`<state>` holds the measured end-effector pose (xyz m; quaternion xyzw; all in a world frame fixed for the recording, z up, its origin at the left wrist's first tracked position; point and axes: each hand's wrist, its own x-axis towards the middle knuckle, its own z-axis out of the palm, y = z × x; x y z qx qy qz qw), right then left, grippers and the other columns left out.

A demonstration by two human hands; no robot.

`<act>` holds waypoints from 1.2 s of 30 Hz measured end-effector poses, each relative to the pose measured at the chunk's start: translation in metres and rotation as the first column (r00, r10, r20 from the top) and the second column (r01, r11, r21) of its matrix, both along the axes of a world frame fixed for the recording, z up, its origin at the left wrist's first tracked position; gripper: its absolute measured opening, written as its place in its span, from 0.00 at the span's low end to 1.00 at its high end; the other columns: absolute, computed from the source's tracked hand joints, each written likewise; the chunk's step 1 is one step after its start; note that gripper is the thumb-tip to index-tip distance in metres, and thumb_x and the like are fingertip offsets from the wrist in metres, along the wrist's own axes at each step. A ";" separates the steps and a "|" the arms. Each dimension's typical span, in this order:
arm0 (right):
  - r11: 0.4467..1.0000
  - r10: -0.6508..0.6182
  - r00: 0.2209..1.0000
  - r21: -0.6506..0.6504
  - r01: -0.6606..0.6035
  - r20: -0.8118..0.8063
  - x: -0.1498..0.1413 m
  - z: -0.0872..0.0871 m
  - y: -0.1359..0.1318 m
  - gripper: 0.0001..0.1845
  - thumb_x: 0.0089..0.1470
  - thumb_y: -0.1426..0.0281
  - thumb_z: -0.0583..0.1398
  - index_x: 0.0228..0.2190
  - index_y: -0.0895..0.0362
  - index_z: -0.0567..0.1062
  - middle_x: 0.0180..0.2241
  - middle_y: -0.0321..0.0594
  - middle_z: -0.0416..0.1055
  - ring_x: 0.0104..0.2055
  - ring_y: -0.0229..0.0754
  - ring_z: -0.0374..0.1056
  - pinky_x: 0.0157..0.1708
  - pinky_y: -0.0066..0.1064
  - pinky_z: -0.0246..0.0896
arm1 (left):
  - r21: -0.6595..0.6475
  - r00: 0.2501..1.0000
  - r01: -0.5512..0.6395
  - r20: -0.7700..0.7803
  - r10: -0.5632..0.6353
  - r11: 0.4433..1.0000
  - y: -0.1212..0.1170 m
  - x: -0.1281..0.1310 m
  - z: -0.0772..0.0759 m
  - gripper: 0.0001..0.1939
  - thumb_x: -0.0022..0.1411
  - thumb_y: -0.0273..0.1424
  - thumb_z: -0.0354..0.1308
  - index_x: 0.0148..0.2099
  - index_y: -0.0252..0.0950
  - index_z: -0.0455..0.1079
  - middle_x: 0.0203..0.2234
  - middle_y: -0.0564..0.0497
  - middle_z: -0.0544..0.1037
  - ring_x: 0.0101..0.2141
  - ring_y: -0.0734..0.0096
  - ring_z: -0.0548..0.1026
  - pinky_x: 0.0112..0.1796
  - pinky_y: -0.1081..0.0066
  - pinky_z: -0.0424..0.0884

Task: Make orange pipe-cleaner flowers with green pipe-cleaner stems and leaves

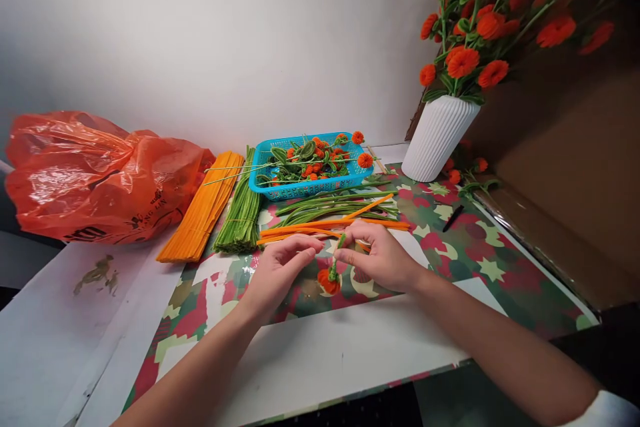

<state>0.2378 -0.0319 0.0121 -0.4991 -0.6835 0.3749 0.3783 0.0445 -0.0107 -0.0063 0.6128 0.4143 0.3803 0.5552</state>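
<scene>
My right hand (383, 257) pinches the green stem of a small orange chenille flower (329, 281), whose bloom hangs downward over the table. Thumb and fingertips of my left hand (285, 267) come together just left of that stem, apart from the flower. Whatever those fingertips hold, if anything, is too small to make out. Just beyond both hands lie loose orange pipe cleaners (280, 232) and, behind them, loose green pipe cleaners (320, 208).
A blue basket (313, 188) holds finished orange flowers. Left of it lie a green bundle (239, 217), an orange bundle (203, 213) and a red plastic bag (100, 180). A white vase (440, 140) with tall orange flowers and a black pen (453, 218) are right. White paper (345, 353) lies in front.
</scene>
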 end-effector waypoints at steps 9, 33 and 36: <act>0.992 0.099 0.995 0.081 -0.099 0.000 -0.001 -0.001 0.001 0.05 0.50 0.74 0.64 0.23 0.56 0.76 0.25 0.36 0.71 0.34 0.39 0.65 0.36 0.31 0.58 | -0.048 0.969 0.232 -0.080 -0.235 0.972 -0.007 0.007 0.005 0.08 0.54 0.33 0.64 0.28 0.33 0.75 0.28 0.48 0.76 0.32 0.68 0.72 0.36 0.69 0.67; 0.989 0.135 0.991 0.068 -0.134 -0.006 0.003 -0.003 0.003 0.07 0.51 0.73 0.63 0.23 0.55 0.77 0.25 0.35 0.72 0.34 0.39 0.65 0.37 0.31 0.58 | 0.095 0.952 0.241 -0.215 -0.217 0.966 -0.014 -0.001 0.009 0.13 0.63 0.36 0.55 0.32 0.34 0.76 0.28 0.47 0.79 0.32 0.67 0.74 0.35 0.70 0.69; 0.972 0.205 0.978 0.127 -0.200 -0.030 0.004 -0.006 0.004 0.07 0.50 0.72 0.65 0.22 0.56 0.76 0.26 0.36 0.73 0.34 0.39 0.65 0.37 0.31 0.59 | -0.140 0.897 0.440 0.013 -0.442 0.887 -0.010 -0.006 0.007 0.15 0.63 0.39 0.55 0.34 0.32 0.76 0.30 0.45 0.78 0.34 0.66 0.75 0.39 0.67 0.70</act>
